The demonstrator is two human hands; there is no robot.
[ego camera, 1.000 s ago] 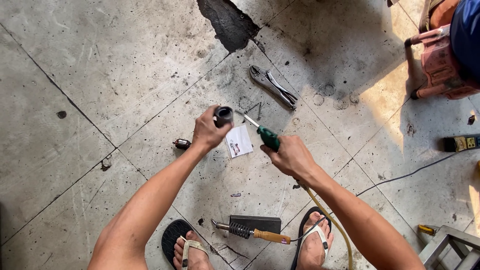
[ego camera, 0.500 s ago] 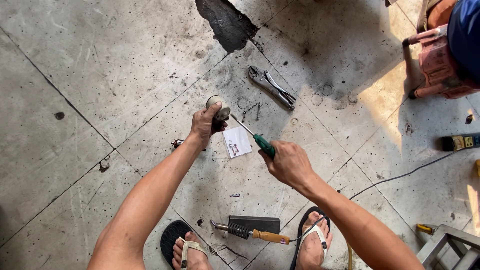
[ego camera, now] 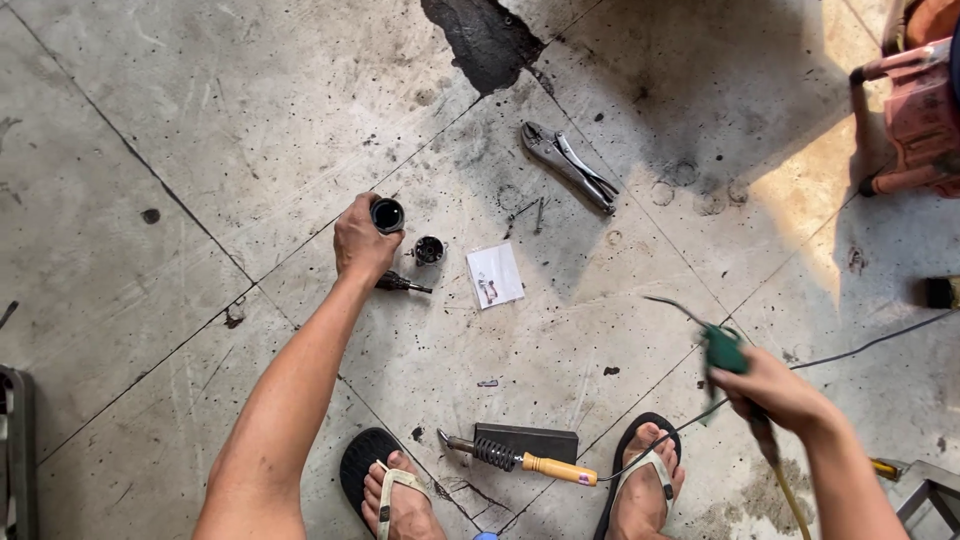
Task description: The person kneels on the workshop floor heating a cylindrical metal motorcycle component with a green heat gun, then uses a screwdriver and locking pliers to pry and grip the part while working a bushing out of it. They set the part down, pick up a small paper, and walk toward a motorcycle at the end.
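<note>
Left arm stretched forward — left hand (ego camera: 362, 240) curled in a closed grip, knuckles up. Right hand (ego camera: 775, 390) drawn back low right — fingers wrapped shut, wrist bent.

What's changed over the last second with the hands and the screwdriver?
The right hand has swung the green screwdriver away from the black tube, down to the right. The left hand still grips the tube. Pliers, paper and soldering iron lie unmoved.
</note>
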